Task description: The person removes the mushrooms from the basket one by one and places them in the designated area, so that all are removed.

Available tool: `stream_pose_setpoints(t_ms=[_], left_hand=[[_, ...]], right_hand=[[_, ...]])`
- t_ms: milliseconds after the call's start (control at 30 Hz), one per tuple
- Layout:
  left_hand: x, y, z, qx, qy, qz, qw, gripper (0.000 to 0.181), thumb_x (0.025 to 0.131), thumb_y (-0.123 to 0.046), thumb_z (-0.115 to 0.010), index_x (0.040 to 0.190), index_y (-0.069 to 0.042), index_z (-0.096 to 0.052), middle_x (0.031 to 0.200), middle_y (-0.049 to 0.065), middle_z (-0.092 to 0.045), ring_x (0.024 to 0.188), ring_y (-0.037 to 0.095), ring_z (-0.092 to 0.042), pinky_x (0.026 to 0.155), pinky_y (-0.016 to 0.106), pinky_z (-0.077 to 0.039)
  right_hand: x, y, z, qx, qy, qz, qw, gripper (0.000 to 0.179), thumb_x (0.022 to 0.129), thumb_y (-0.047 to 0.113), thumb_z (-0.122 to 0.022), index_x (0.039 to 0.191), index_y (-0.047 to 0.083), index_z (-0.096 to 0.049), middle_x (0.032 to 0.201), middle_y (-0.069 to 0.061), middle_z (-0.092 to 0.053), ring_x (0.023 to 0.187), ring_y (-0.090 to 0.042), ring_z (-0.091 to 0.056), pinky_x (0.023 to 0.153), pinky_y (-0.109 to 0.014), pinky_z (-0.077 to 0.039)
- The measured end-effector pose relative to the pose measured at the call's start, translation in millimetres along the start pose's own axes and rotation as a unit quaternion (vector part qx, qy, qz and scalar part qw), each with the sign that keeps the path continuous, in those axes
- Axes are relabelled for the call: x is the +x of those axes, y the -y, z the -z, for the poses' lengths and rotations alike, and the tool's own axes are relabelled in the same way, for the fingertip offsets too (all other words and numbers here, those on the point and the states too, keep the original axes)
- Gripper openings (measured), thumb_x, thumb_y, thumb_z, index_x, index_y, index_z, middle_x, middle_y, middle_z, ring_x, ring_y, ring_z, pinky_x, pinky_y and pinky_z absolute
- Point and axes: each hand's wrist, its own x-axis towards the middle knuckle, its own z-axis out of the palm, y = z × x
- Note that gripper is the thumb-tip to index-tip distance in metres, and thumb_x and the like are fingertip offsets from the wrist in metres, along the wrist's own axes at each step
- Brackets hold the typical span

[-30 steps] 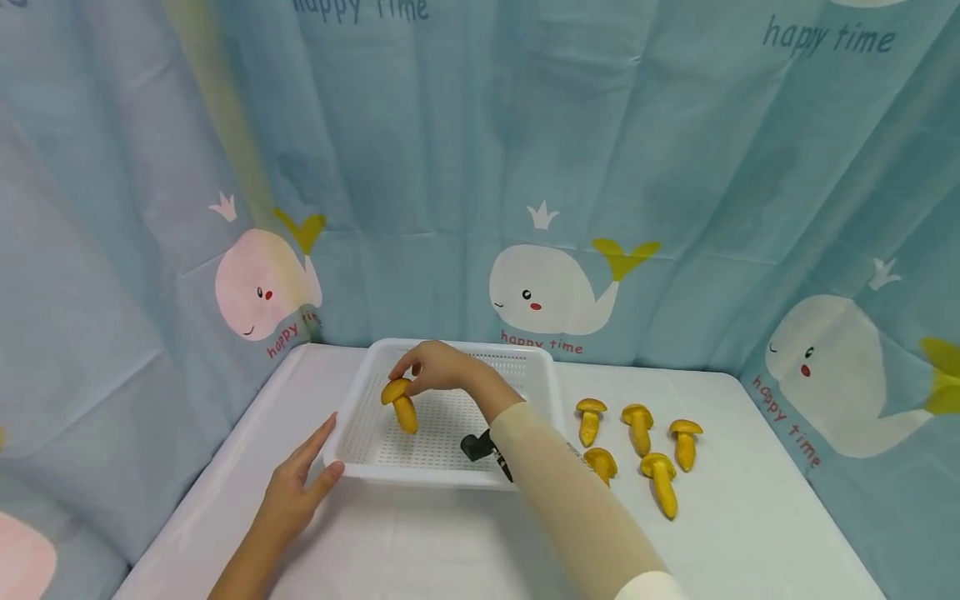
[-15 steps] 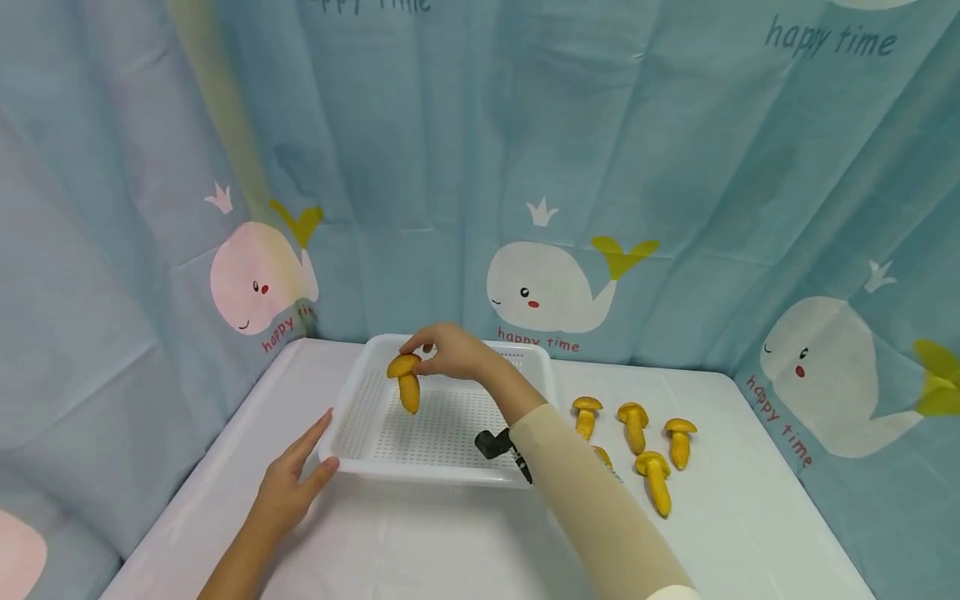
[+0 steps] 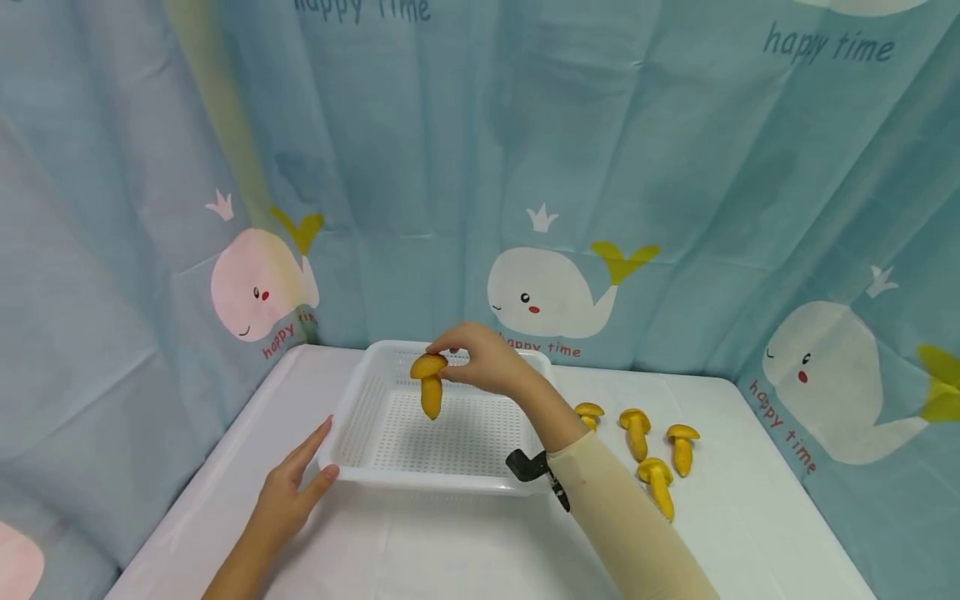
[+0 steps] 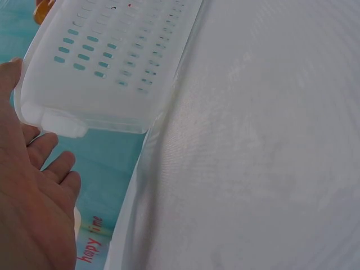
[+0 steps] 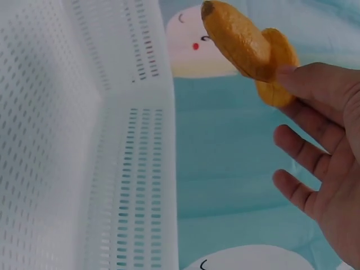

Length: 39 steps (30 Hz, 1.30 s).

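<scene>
Over the white perforated plastic basket (image 3: 420, 480), my right hand (image 3: 489, 363) pinches a yellow mushroom (image 3: 431, 398) by its cap, the stem hanging down inside the rim's outline. The right wrist view shows the thumb pressed to the mushroom (image 5: 242, 45) while the other fingers of the hand (image 5: 332, 152) spread loosely. My left hand (image 3: 285, 498) lies at the basket's near left corner, thumb and straight fingers against the rim. In the left wrist view, fingers of that hand (image 4: 39, 185) sit close by the basket's rim (image 4: 64, 125).
Several more yellow mushrooms, among them one (image 3: 636, 433) at the back and one (image 3: 657, 487) nearer, lie on the white tabletop (image 3: 757, 517) right of the basket. My right sleeve (image 3: 622, 517) covers part of that area. A blue whale-print curtain (image 3: 420, 167) encloses the table.
My right hand has lifted the mushroom slightly and carried it to the right above the basket, and its stem now hangs more upright. My left hand stays at the basket's corner.
</scene>
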Motion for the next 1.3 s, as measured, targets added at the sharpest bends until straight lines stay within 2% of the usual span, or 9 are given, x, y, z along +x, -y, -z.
stream_pose_setpoints(t_ms=[100,267,400,500,733,967,1133,1300], left_hand=[[-1.1,-0.6,-0.4,0.003,0.002,0.009,1.0000,0.074,0.089,-0.004,-0.076,0.155,-0.015,-0.046,0.160,0.008,-0.044,0.145,-0.011,-0.031,0.107,0.001,-0.028],[-1.4,-0.8,-0.3,0.004,0.004,0.017,0.9998,0.074,0.089,-0.003,-0.075,0.156,-0.017,-0.045,0.159,0.014,-0.045,0.145,-0.011,-0.030,0.106,0.000,-0.027],[-2.1,-0.4,-0.6,0.008,-0.002,0.007,0.9999,0.073,0.089,-0.002,-0.075,0.155,-0.013,-0.046,0.159,0.011,-0.044,0.145,-0.010,-0.031,0.107,0.001,-0.028],[-3.7,-2.0,-0.7,0.011,-0.004,0.009,0.9999,0.072,0.090,-0.004,-0.075,0.155,-0.014,-0.046,0.160,0.005,-0.043,0.145,-0.009,-0.032,0.107,0.001,-0.028],[-3.1,-2.0,-1.4,0.021,0.006,0.027,0.9994,0.071,0.093,-0.008,-0.073,0.157,-0.017,-0.043,0.162,0.003,-0.040,0.145,-0.011,-0.029,0.107,0.001,-0.027],[-1.8,-3.4,0.9,0.029,0.004,0.022,0.9993,0.071,0.093,-0.009,-0.073,0.157,-0.017,-0.043,0.162,0.000,-0.040,0.145,-0.009,-0.031,0.107,0.000,-0.027],[-0.8,-5.7,0.6,0.017,0.000,0.016,0.9997,0.072,0.092,-0.006,-0.073,0.157,-0.016,-0.044,0.162,0.000,-0.041,0.145,-0.009,-0.031,0.107,0.001,-0.027],[-1.1,-4.2,-2.9,0.001,0.007,0.007,0.9999,0.073,0.092,-0.003,-0.072,0.157,-0.014,-0.042,0.162,0.006,-0.040,0.148,-0.005,-0.031,0.109,0.003,-0.027]], right_hand=[[-13.6,-1.0,2.6,0.002,-0.017,-0.003,0.9998,0.032,0.092,0.018,-0.077,0.125,0.016,-0.074,0.121,0.006,-0.072,0.115,-0.022,-0.061,0.099,-0.037,-0.050],[-35.2,-1.4,8.8,0.012,-0.054,-0.007,0.9985,0.032,0.092,0.017,-0.078,0.123,0.018,-0.074,0.119,0.008,-0.071,0.112,-0.017,-0.061,0.098,-0.035,-0.051],[-51.1,-2.4,13.2,0.019,-0.082,-0.009,0.9964,0.032,0.091,0.017,-0.079,0.122,0.020,-0.074,0.117,0.011,-0.071,0.109,-0.012,-0.061,0.097,-0.034,-0.053],[-64.6,-4.3,14.8,0.031,-0.100,-0.020,0.9943,0.033,0.090,0.017,-0.079,0.122,0.023,-0.074,0.117,0.013,-0.071,0.110,-0.016,-0.062,0.097,-0.036,-0.053],[-99.2,-7.3,18.1,0.039,-0.140,-0.059,0.9876,0.034,0.091,0.020,-0.080,0.123,0.029,-0.074,0.122,0.015,-0.068,0.112,-0.017,-0.062,0.097,-0.042,-0.053],[-129.2,-4.5,20.1,0.036,-0.151,-0.078,0.9849,0.035,0.091,0.021,-0.080,0.122,0.035,-0.073,0.120,0.022,-0.067,0.109,-0.013,-0.060,0.096,-0.041,-0.052],[-147.3,-3.6,23.7,0.028,-0.168,-0.082,0.9820,0.037,0.089,0.018,-0.081,0.122,0.034,-0.073,0.120,0.021,-0.068,0.109,-0.011,-0.061,0.095,-0.038,-0.054],[-168.2,-4.2,28.8,0.027,-0.167,-0.094,0.9811,0.039,0.089,0.018,-0.081,0.123,0.034,-0.073,0.123,0.021,-0.068,0.111,-0.007,-0.059,0.093,-0.033,-0.055]])
